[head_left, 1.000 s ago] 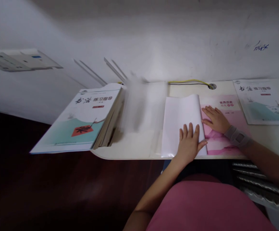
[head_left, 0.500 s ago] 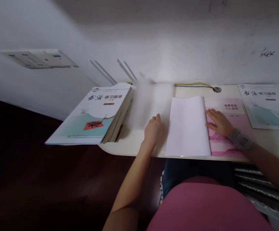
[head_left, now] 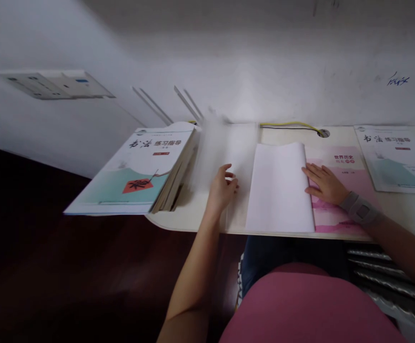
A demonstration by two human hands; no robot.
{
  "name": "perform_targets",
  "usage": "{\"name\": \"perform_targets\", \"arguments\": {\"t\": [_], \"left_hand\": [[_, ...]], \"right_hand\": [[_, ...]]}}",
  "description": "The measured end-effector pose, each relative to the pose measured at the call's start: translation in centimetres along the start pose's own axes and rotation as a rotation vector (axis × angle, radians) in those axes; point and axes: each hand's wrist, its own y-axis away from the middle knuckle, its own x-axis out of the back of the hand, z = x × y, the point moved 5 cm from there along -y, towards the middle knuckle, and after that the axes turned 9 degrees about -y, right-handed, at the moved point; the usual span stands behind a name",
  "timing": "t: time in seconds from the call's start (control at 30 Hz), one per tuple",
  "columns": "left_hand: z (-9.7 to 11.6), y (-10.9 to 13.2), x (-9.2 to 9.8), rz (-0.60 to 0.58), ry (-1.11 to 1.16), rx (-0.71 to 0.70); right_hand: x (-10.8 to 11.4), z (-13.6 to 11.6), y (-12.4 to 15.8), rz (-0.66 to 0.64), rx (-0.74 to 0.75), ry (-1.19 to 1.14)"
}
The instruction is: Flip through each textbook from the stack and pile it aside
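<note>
My left hand [head_left: 222,191] is over a translucent plastic sheet [head_left: 207,157], its fingers loosely curled and apart with nothing visible in them. To its right lies a folded white sheet [head_left: 277,188], partly over a pink book [head_left: 339,190]. My right hand [head_left: 326,185] rests flat with fingers spread on the pink book, the fingertips touching the right edge of the white sheet. A grey band circles the right wrist.
A stack of books [head_left: 121,176] with a teal and white cover stands at the left, overhanging the table's [head_left: 189,221] rounded corner. Another teal and white book [head_left: 400,159] lies at the right. A yellow cable [head_left: 289,124] runs along the wall to a round hole.
My left hand has shifted slightly left and its fingers have parted. My right fingertips have slid a little left to the edge of the white sheet.
</note>
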Motion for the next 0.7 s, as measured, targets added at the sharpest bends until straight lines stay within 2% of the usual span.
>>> {"name": "perform_targets", "arguments": {"t": [0.17,0.27,0.33,0.4,0.47,0.5,0.6,0.7], "left_hand": [[0.8,0.8,-0.1,0.113,-0.491,-0.238],[2.7,2.2,0.0,0.186,-0.579,-0.384],[4.6,3.8,-0.8,0.196,-0.549,-0.484],[6.8,5.8,-3.1,0.107,-0.499,-0.606],[9.0,7.7,-6.7,-0.080,-0.493,-0.738],[9.9,8.5,-8.4,-0.148,-0.519,-0.759],[11.1,9.2,-12.1,-0.233,-0.642,-0.670],[11.1,9.2,-13.9,-0.262,-0.722,-0.603]], "right_hand": [[0.0,-0.3,0.0,-0.012,0.009,0.047],[0.0,-0.5,-0.1,-0.017,0.014,0.063],[0.0,-0.7,-0.1,-0.022,0.014,0.076],[-0.1,-0.7,-0.1,-0.029,0.009,0.092],[0.0,-0.8,-0.1,-0.028,0.004,0.103],[0.0,-0.8,-0.1,-0.026,0.003,0.104],[0.1,-0.9,-0.2,-0.016,0.004,0.099],[0.1,-0.8,-0.2,-0.007,0.002,0.093]]}}
